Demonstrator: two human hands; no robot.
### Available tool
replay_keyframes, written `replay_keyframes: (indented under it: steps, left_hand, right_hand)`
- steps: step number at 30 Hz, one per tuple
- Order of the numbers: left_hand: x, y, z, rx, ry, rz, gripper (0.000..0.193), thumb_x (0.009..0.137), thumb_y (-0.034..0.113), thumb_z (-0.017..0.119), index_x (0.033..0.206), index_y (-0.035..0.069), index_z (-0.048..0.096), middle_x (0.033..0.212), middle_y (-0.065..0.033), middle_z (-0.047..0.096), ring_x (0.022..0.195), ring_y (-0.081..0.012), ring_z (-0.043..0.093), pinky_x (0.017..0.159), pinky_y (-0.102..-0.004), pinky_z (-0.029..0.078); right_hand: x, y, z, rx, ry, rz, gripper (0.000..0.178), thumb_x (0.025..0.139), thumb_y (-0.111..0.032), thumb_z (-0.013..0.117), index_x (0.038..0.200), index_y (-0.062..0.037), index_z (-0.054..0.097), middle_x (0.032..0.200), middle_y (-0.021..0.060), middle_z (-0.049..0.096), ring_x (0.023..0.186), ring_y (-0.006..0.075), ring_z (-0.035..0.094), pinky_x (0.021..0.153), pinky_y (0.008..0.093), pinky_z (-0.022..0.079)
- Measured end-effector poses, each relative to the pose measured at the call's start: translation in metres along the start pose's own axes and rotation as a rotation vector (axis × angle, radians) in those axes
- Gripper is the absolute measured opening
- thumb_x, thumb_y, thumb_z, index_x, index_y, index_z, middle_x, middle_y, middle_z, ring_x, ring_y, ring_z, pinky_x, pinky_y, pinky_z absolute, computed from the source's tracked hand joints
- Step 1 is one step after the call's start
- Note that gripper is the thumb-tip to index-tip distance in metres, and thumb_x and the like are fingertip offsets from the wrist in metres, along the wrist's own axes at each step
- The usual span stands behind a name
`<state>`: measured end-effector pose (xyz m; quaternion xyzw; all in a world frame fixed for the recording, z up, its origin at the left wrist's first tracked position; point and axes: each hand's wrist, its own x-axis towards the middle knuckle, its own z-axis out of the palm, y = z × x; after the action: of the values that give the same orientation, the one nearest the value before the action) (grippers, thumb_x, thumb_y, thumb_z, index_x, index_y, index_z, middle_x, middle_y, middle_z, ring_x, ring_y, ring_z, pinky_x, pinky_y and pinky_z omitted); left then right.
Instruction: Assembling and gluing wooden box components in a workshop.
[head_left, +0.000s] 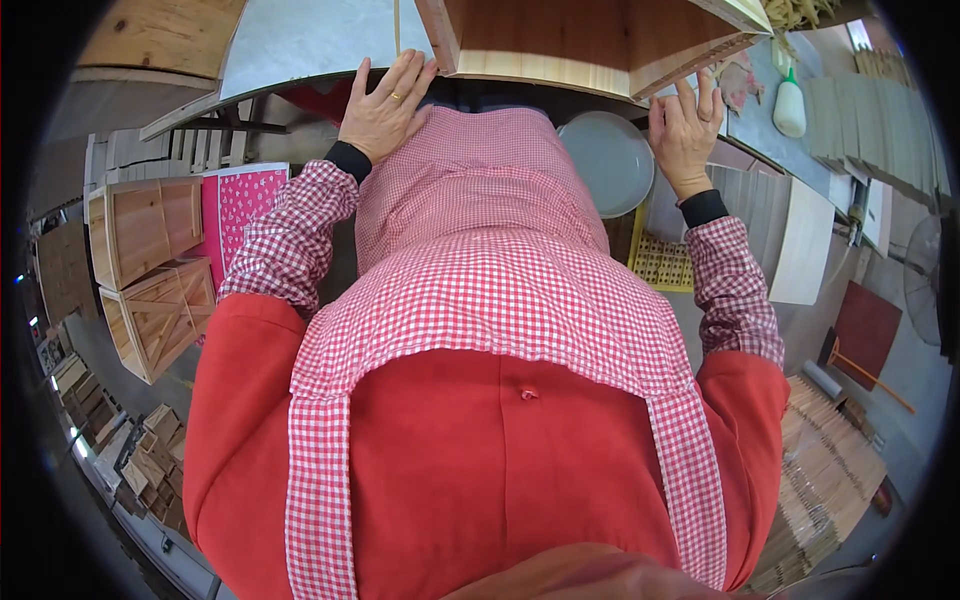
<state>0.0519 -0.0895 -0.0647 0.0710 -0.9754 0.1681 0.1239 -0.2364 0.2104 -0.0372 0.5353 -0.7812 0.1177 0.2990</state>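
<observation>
We see a pale wooden box (535,62), its grain showing and its interior shaded brown, at the near edge of the grey-white table (300,40), cut off by the upper rim of our view. Our left hand (385,115) lies flat, fingers slightly spread, just beside the box's left corner and near a thin beige strip (397,22). Our right hand (688,135), fingers loosely bent, is at the right corner; we cannot tell whether it grips.

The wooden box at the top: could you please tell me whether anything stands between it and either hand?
Nothing visible does: the left hand is beside the left corner of the wooden box, the right hand at its right side. The bottle is farther right.
</observation>
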Motion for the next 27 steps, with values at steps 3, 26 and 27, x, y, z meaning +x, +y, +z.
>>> replay_keyframes:
  steps: [3, 26, 27]
  left_hand:
    - [-0.003, 0.004, -0.002, 0.009, -0.019, -0.007, 0.065, 0.091, 0.044, 0.053, 0.146, 0.017, 0.033, 0.152, 0.0001, 0.029, 0.142, -0.0137, 0.023, 0.11, -0.0543, 0.022]
    - [0.202, -0.114, -0.116, -1.742, 0.047, -0.89, 0.052, 0.096, 0.046, 0.05, 0.128, 0.005, 0.052, 0.125, -0.0069, 0.055, 0.113, -0.0188, 0.052, 0.096, -0.0362, 0.038]
    - [0.225, -0.12, -0.115, -1.737, 0.054, -0.885, 0.052, 0.096, 0.046, 0.05, 0.128, 0.005, 0.052, 0.125, -0.0069, 0.055, 0.113, -0.0188, 0.052, 0.096, -0.0362, 0.038]
  right_hand:
    - [0.0, -0.003, -0.002, -0.016, -0.008, -0.019, 0.012, 0.079, -0.014, 0.069, 0.085, -0.0083, 0.06, 0.117, 0.008, 0.059, 0.131, 0.0332, 0.038, 0.106, 0.0496, 0.028]
    - [0.203, 0.097, -0.043, 1.006, -0.161, 0.569, 0.046, 0.098, -0.038, 0.041, 0.114, 0.0018, 0.058, 0.097, 0.0096, 0.064, 0.072, 0.0143, 0.06, 0.06, 0.0305, 0.049]
    - [0.221, 0.099, -0.038, 1.009, -0.153, 0.564, 0.046, 0.098, -0.038, 0.041, 0.114, 0.0018, 0.058, 0.097, 0.0096, 0.064, 0.072, 0.0143, 0.06, 0.06, 0.0305, 0.049]
